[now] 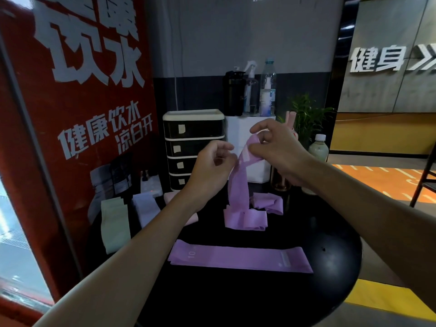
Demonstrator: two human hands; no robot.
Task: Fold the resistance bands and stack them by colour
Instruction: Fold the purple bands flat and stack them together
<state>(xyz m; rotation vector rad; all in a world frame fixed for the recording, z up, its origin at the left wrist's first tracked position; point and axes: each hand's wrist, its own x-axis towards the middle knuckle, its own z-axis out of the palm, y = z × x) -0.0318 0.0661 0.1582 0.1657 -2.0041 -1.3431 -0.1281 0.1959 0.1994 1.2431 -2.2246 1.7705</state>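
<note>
Red banner [77, 109]: I read "饮水" in large white characters, and below it "健康饮水 凉白开".
Grey wall sign [387, 60]: I read "健身", followed by arrows.
Flat purple band [240, 258]: I read "10" near its left end.

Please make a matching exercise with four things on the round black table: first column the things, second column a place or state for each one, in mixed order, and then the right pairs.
Things
1. purple band in the hands
2. flat purple band
3. pale green band
4. drawer unit

Places or states
A. stands at the back of the table, with a cream top
B. lies stretched out flat near the front edge
C. lies at the left edge of the table
D. hangs down from the left hand and right hand

Pairs: 1-D, 2-B, 3-C, 4-A
</note>
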